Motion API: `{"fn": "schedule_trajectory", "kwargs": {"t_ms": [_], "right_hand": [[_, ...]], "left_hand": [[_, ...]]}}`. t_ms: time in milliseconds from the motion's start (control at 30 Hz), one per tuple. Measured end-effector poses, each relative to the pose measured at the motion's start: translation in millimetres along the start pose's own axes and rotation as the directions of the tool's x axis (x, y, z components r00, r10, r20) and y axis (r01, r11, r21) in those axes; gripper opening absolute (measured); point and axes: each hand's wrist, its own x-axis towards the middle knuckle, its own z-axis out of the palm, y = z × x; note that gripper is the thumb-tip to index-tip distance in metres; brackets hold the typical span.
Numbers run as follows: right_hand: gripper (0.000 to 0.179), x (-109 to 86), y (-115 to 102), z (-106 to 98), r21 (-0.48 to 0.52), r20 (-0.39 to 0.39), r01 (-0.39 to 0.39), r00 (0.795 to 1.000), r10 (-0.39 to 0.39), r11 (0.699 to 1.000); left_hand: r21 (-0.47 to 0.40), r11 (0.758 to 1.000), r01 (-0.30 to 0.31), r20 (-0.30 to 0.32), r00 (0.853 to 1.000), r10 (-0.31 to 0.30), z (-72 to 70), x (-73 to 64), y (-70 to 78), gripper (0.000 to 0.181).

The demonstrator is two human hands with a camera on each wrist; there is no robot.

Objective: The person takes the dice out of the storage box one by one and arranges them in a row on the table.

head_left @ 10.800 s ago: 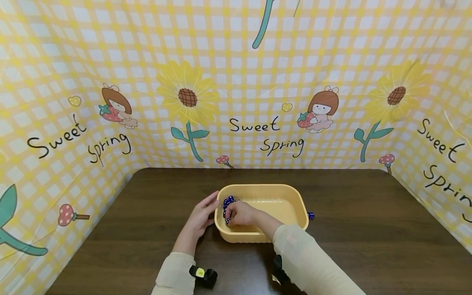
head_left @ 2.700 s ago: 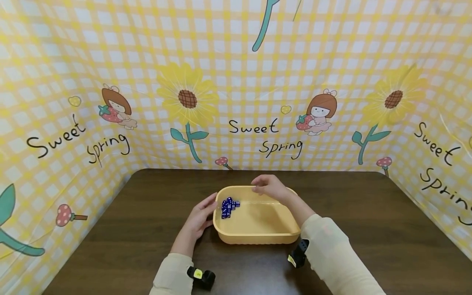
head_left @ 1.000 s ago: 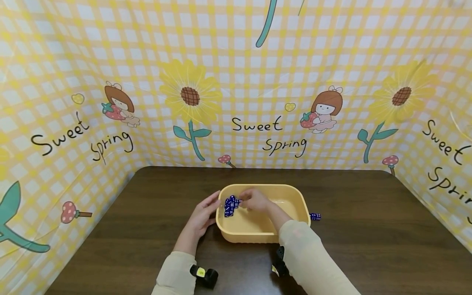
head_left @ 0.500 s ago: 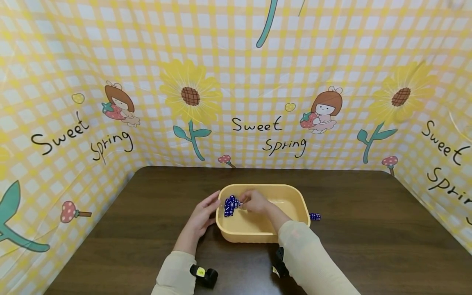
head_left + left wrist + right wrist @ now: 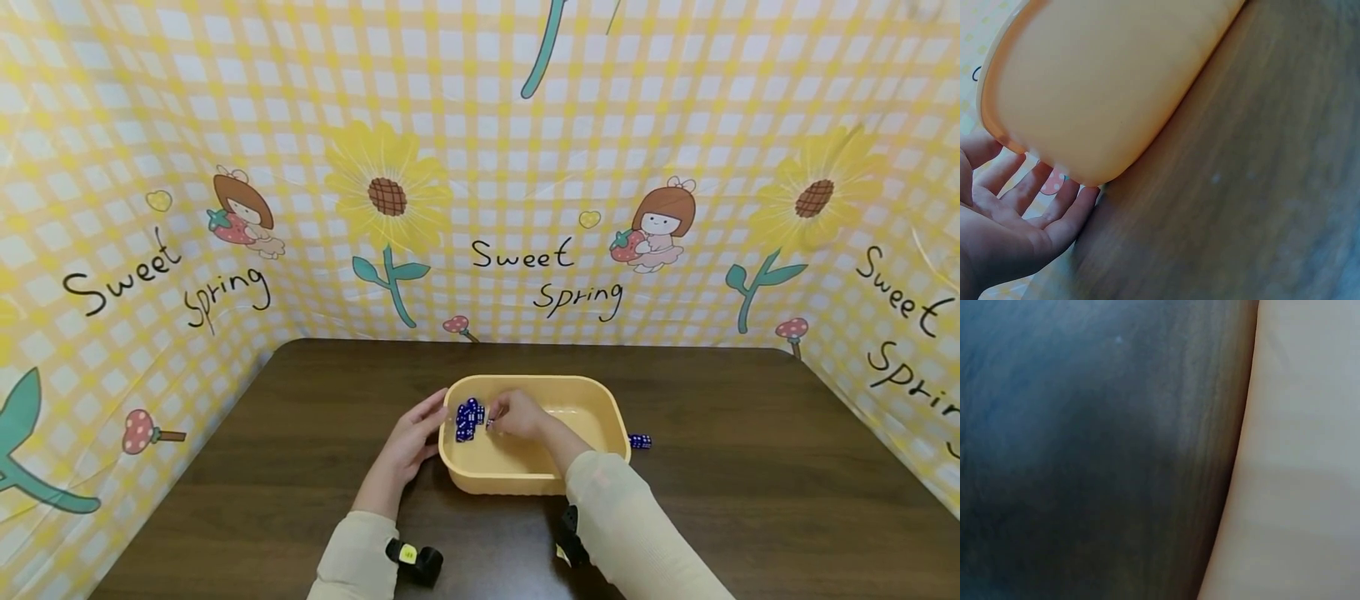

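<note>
A yellow plastic bin stands on the table, with a cluster of dark blue dice with white pips at its left end. My right hand reaches inside the bin and pinches one die just right of the cluster; the fingers partly cover it. At the bin's left end, my left hand touches the outer wall with its fingertips. In the left wrist view, the fingers of the left hand are spread and loosely bent against the bin. The right wrist view shows no hand, only bin wall and table.
Outside the bin's right end, a short row of blue dice lies on the brown wooden table. A checked yellow cloth with printed flowers hangs behind and at both sides.
Since 2.7 s ago, my right hand has come down from the back rim into the bin. Over the last second it has drawn a die slightly away from the cluster. The left hand stays put.
</note>
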Motion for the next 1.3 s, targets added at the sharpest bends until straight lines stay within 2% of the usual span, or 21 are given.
{"fn": "schedule_trajectory", "kwargs": {"t_ms": [33, 100, 133, 200, 267, 300, 333, 400, 433, 500, 600, 633, 733, 800, 867, 933, 1033, 1133, 1167, 1267, 1300], "right_hand": [[0.01, -10.6, -20.2, -4.9, -0.005, -0.003, -0.015, 1.0, 0.015, 1.0], [0.008, -24.1, -45.7, -10.1, -0.046, -0.005, -0.042, 0.999, 0.042, 0.998], [0.007, -26.4, -50.6, -11.4, -0.056, -0.002, -0.046, 0.999, 0.046, 0.997], [0.005, -24.9, -43.8, -10.8, -0.097, 0.0, -0.016, 1.0, 0.016, 0.995], [0.003, -6.9, -6.8, -3.1, -0.119, 0.012, 0.049, 0.999, -0.048, 0.992], [0.004, 2.9, 14.6, 0.4, -0.097, 0.016, 0.089, 0.996, -0.087, 0.991], [0.005, 11.8, 32.7, 4.5, -0.106, 0.025, 0.101, 0.995, -0.099, 0.989], [0.008, 21.4, 54.3, 9.1, -0.104, 0.027, 0.146, 0.989, -0.144, 0.984], [0.009, 24.9, 57.7, 10.6, -0.089, 0.04, 0.13, 0.991, -0.127, 0.987], [0.007, 10.1, 26.1, 3.9, -0.075, 0.043, 0.071, 0.997, -0.068, 0.995], [0.005, -22.0, -34.4, -10.6, -0.057, 0.043, 0.051, 0.998, -0.048, 0.997], [0.007, -33.5, -58.0, -15.9, -0.058, 0.044, 0.011, 0.999, -0.009, 0.998], [0.008, -52.5, -91.9, -25.8, -0.03, 0.04, 0.028, 0.999, -0.027, 0.999], [0.009, -54.1, -97.1, -28.8, -0.012, 0.04, 0.012, 0.999, -0.012, 1.0], [0.009, -48.4, -86.2, -28.9, -0.044, 0.038, 0.031, 0.999, -0.029, 0.999], [0.008, -40.9, -68.8, -28.4, -0.105, 0.026, 0.07, 0.997, -0.067, 0.992], [0.002, -12.4, -15.7, -23.6, -0.119, 0.03, 0.199, 0.98, -0.196, 0.973], [0.002, 0.8, 1.0, -24.7, -0.078, 0.054, 0.191, 0.981, -0.187, 0.978], [0.003, 1.7, -0.3, -26.4, -0.047, 0.062, 0.18, 0.982, -0.177, 0.983], [0.006, -22.8, -48.5, -41.0, -0.063, 0.053, 0.071, 0.996, -0.068, 0.996], [0.007, -29.4, -59.3, -45.2, -0.058, 0.045, 0.069, 0.997, -0.066, 0.996]], "left_hand": [[0.003, 1.0, -0.003, 0.002, 1.0, 0.003, 0.1, -0.2, 0.0, 0.044], [0.001, 1.0, -0.002, 0.007, 1.0, 0.002, 0.3, -0.6, 0.2, 0.044], [0.001, 1.0, -0.003, 0.009, 1.0, 0.003, 0.4, -0.7, 0.3, 0.045], [0.003, 1.0, -0.001, 0.011, 1.0, 0.001, 0.5, -1.0, 0.3, 0.045], [0.003, 1.0, 0.002, 0.009, 1.0, -0.002, 0.6, -1.0, 0.1, 0.045], [0.005, 1.0, 0.001, 0.009, 1.0, -0.001, 0.6, -1.0, -0.2, 0.044], [0.007, 1.0, 0.001, 0.009, 1.0, -0.001, 0.7, -1.1, -0.3, 0.044], [0.009, 1.0, 0.001, 0.009, 1.0, -0.001, 0.7, -1.2, -0.4, 0.044], [0.011, 1.0, 0.0, 0.009, 1.0, 0.0, 0.7, -1.2, -0.5, 0.044], [0.009, 1.0, 0.002, 0.01, 1.0, -0.002, 0.6, -1.1, -0.7, 0.045], [0.008, 1.0, 0.002, 0.009, 1.0, -0.003, 0.4, -0.7, -1.2, 0.045], [0.007, 1.0, 0.002, 0.009, 1.0, -0.002, 0.4, -0.5, -1.3, 0.045], [0.007, 1.0, -0.001, 0.007, 1.0, 0.001, 0.2, 0.2, -1.5, 0.044], [0.005, 1.0, -0.002, 0.006, 1.0, 0.002, 0.1, 0.8, -1.4, 0.044], [0.003, 1.0, -0.002, 0.005, 1.0, 0.002, 0.2, 0.8, -0.9, 0.044], [0.0, 1.0, -0.003, 0.004, 1.0, 0.003, 0.5, 0.6, -0.3, 0.044], [-0.001, 1.0, -0.003, -0.001, 1.0, 0.003, 0.8, 0.2, 0.3, 0.044], [0.001, 1.0, -0.003, -0.004, 1.0, 0.003, 0.5, 0.5, 0.3, 0.044], [0.002, 1.0, -0.002, -0.005, 1.0, 0.002, 0.3, 0.6, 0.2, 0.044], [0.005, 1.0, -0.002, -0.005, 1.0, 0.002, -0.1, 0.6, 0.0, 0.044], [0.005, 1.0, -0.001, -0.005, 1.0, 0.001, -0.3, 0.7, 0.0, 0.044]]}}
